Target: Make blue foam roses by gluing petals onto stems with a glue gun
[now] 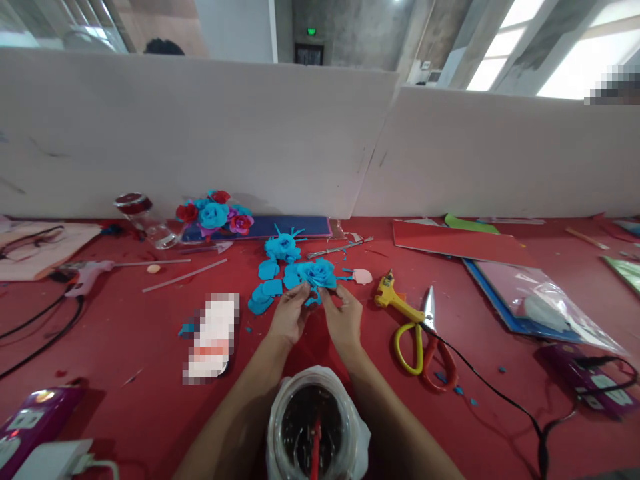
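A blue flower (318, 272) with layered petals is held between my two hands at the middle of the table. My left hand (293, 308) pinches its lower left edge. At its lower right, my right hand (345, 312) grips it with the fingertips. Loose blue petals (262, 297) lie in a small pile left of my left hand. Just behind the held flower sits another blue flower (283, 247) with thin strips sticking out. A pale pink petal (362, 276) lies to the right of the held flower.
A jar (318, 427) with a red straw stands between my forearms. On the right lie a yellow glue gun (397, 300), scissors (428, 340) and a power strip (587, 380). A flower bunch (215, 215), a bottle (147, 220) and a pink glue gun (89, 277) are on the left.
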`<state>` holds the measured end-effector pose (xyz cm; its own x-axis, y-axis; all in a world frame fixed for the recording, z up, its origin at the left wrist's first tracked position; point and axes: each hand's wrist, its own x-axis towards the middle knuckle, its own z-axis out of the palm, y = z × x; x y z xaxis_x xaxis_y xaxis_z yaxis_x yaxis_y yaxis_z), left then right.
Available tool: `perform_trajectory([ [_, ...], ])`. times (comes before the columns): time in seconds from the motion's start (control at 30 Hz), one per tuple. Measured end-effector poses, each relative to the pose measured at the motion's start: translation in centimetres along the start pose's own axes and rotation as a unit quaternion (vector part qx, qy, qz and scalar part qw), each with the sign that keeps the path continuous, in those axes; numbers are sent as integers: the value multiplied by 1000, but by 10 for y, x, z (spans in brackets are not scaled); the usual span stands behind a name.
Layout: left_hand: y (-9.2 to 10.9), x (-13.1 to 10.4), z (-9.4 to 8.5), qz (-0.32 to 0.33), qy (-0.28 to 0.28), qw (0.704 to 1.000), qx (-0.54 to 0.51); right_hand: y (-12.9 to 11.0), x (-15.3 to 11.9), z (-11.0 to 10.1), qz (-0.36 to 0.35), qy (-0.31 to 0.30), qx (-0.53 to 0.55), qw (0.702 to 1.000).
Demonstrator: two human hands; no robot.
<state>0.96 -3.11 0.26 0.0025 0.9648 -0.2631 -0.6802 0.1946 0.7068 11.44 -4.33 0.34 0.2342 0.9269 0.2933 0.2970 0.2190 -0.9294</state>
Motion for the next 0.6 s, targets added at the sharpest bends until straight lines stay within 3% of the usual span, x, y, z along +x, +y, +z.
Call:
perform_trajectory([
  [0.37, -4, -2, 1, 67, -29, 997, 17, -9, -2, -2, -117, 24, -101, 988],
  [0.6, -2, -3, -1, 69, -39, 995, -55, -16, -5, -4, -211, 24, -107, 971],
])
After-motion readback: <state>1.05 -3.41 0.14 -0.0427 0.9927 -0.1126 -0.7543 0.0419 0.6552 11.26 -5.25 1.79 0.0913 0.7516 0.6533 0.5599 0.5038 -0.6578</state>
